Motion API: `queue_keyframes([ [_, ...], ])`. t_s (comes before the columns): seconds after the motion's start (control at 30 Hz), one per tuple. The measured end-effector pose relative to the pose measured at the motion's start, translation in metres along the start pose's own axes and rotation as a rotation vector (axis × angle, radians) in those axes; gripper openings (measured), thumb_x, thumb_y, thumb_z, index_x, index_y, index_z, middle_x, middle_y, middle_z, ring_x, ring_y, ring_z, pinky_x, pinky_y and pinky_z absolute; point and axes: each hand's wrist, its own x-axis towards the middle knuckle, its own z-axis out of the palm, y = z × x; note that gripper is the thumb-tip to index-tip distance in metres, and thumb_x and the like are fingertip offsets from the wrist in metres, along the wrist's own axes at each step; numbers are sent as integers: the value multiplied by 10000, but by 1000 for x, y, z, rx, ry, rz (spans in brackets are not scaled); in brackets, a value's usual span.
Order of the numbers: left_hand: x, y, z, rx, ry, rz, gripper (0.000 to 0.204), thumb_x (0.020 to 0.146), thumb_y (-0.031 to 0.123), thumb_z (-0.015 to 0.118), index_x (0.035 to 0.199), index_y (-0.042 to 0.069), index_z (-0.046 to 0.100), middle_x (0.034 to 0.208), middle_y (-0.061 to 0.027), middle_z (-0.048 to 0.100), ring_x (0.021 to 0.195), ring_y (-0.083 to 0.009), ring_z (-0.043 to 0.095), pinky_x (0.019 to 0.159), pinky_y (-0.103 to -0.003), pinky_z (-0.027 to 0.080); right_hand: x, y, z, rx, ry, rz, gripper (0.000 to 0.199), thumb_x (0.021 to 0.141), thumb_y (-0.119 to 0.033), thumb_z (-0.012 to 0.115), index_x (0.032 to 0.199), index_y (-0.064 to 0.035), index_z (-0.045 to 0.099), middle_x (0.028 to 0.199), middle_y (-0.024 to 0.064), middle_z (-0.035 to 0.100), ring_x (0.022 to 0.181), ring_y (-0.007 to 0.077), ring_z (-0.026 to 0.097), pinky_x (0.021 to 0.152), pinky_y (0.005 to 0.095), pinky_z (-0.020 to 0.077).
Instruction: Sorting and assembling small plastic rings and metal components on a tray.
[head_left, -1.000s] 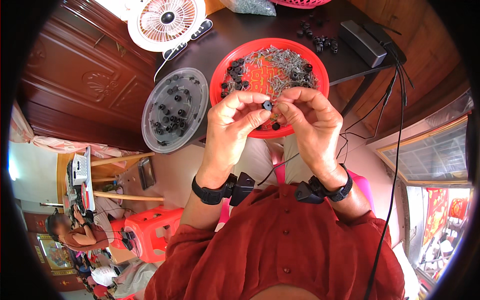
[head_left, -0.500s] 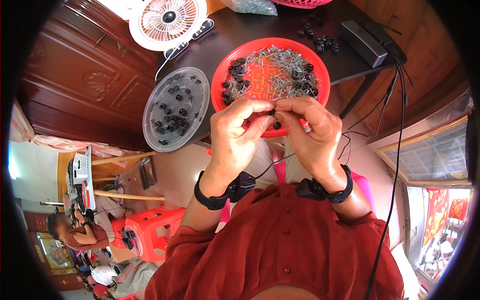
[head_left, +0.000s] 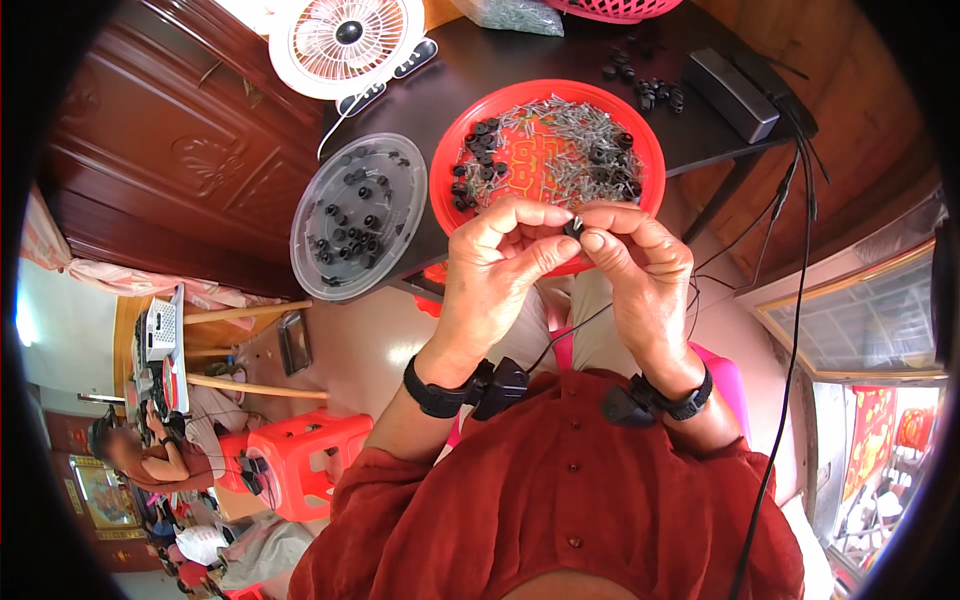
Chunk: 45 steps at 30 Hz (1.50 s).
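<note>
where they meet over the red tray [head_left: 640, 130], both hands [head_left: 570, 262] pinch a small black part [head_left: 573, 227].

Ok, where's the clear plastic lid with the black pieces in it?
In the head view, the clear round lid sits on the dark table's left edge, just left of the red plate and below the small white fan, up-left of the left hand.

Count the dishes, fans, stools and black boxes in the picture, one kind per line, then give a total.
Red plate: 1
Clear lid: 1
Fan: 1
Red stool: 1
Black box: 1
Total: 5
</note>
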Motion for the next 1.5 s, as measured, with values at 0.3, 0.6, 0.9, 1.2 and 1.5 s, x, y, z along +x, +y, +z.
queue_keyframes([
  [0.3, -4, 4, 6, 118, -15, 26, 190, 731, -85, 676, 813, 16, 537, 792, -6, 551, 719, -56, 542, 626, -203, 470, -6, -5, -10, 150, -55, 174, 100, 860, -5, 569, 952, 7, 607, 847, 49, 641, 739, 76, 583, 621, 193, 482],
  [0.6, 10, 12, 6, 214, -8, -213, 124, 826, 109, 648, 803, 37, 549, 647, 15, 540, 519, -31, 458, 457, -173, 354, 12, -10, 2, -15, 34, 228, 117, 878, -83, 571, 896, 26, 610, 763, 60, 640, 626, 88, 582, 547, 207, 477],
  [0.9, 5, 25, -21, 151, -29, -213, 109, 853, 68, 591, 926, -7, 563, 739, -14, 539, 564, -51, 459, 468, -179, 315, 7, -36, -53, 200, -425, 52, 103, 869, -52, 552, 911, 29, 601, 764, 99, 621, 657, 116, 565, 586, 235, 461],
  [1.2, -15, 9, -39, 163, -95, -144, 91, 837, 61, 615, 897, -4, 592, 696, -10, 556, 571, -51, 470, 493, -183, 361, -65, 103, -84, -999, -881, 230, 101, 756, -55, 569, 817, -30, 645, 807, 125, 648, 759, 274, 618, 681, 377, 486],
  [1.5, -30, 27, -64, 308, 178, -47, 100, 815, 85, 651, 876, 20, 609, 726, 18, 579, 596, -24, 490, 522, -170, 391, -105, 159, -61, -1498, -1052, 295, 201, 815, -106, 460, 898, -13, 617, 1047, 158, 566, 977, 322, 562, 810, 428, 452],
])
